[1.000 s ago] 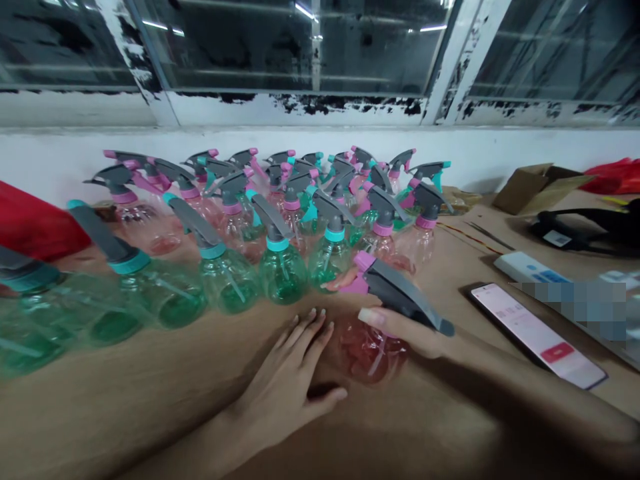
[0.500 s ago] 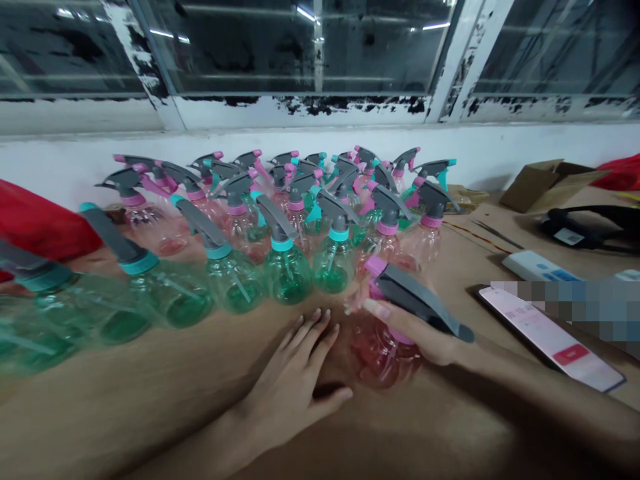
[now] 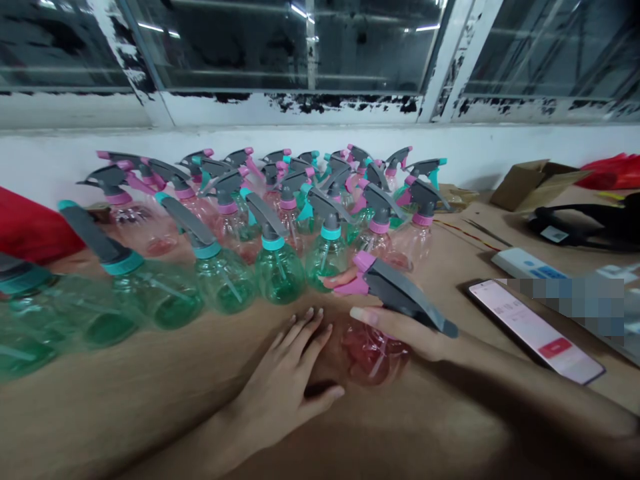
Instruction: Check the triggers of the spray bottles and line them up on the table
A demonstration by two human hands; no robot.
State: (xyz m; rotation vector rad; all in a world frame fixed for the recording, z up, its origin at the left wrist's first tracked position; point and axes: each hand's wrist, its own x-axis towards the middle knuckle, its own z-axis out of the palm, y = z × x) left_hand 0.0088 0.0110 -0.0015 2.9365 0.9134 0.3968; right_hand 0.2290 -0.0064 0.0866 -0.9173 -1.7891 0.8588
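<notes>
A pink spray bottle (image 3: 375, 357) with a grey spray head stands on the wooden table. My right hand (image 3: 407, 330) is wrapped round its neck below the head, the thumb across the near side. One fingertip shows beyond the pink trigger (image 3: 354, 287). Just left of that bottle, my left hand (image 3: 287, 373) lies flat on the table, fingers spread and holding nothing. A green spray bottle (image 3: 280, 273) with a turquoise collar stands beyond my left fingertips, in a row with several others. Behind this row are more pink and green spray bottles (image 3: 420, 233).
To the right lie a lit phone (image 3: 537, 330), a white box-like device (image 3: 520, 263), tweezers (image 3: 487, 231) and a black strap-like item (image 3: 575, 223). An open cardboard box (image 3: 530, 185) sits near the wall. Red bags lie at left (image 3: 35, 230) and far right (image 3: 613, 170).
The view has shifted slightly right. A finger of my right hand now reaches out past the trigger, which shows more clearly. My left hand stays flat on the table.
</notes>
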